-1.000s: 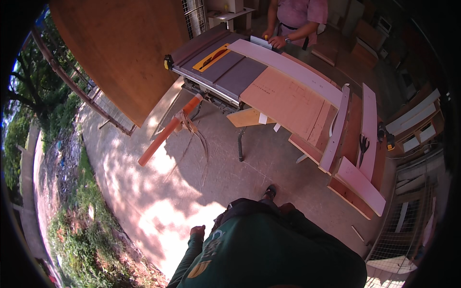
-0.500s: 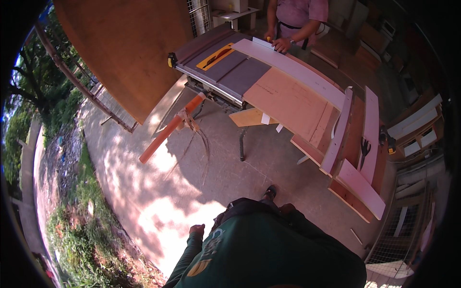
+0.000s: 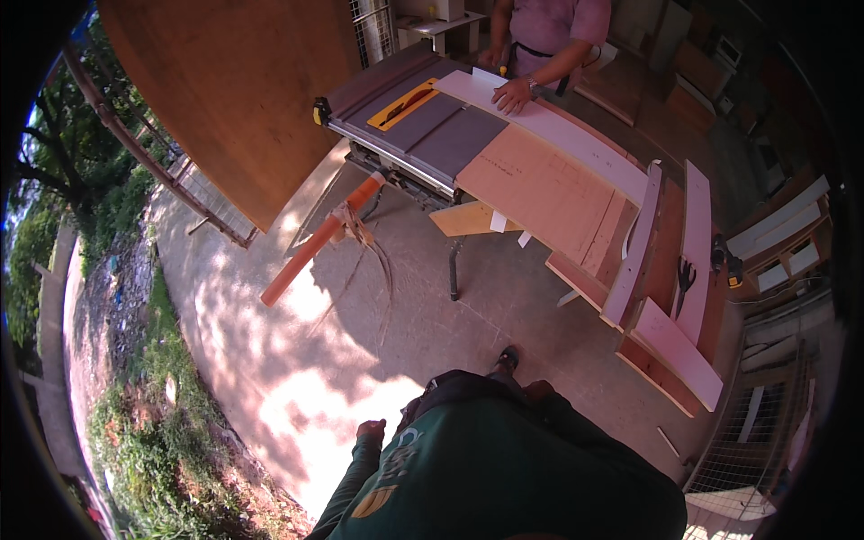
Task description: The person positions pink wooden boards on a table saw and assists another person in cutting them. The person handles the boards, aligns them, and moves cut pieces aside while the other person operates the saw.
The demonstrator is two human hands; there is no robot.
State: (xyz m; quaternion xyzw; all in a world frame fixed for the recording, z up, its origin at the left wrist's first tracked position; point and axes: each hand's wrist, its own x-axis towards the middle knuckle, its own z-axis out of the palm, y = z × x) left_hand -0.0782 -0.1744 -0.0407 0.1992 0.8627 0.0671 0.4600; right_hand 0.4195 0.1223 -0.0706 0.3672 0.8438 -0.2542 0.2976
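Note:
My left hand (image 3: 370,429) hangs beside my green shirt above the sunlit floor, fingers curled, with nothing visible in it. My right hand (image 3: 538,389) is mostly hidden by my body. Ahead stands a table saw (image 3: 405,154) with a yellow blade insert (image 3: 425,95). A long white board (image 3: 576,139) lies across it and over a plywood sheet (image 3: 517,175). A co-worker (image 3: 546,36) in pink stands behind the saw, one hand resting on that board, the other near a small yellow object by a pale fence strip.
An orange pipe (image 3: 315,246) slants out below the saw. Loose boards (image 3: 695,243), black-handled scissors and a drill (image 3: 728,268) are at the right. A large brown panel (image 3: 220,108) and railing (image 3: 153,160) stand left, beside a planted edge (image 3: 153,414). My foot (image 3: 507,360) is on the concrete.
The co-worker's watch-wearing hand has moved toward the lower left, onto the white board, and the body leans slightly leftward. My hands have stayed about where they were.

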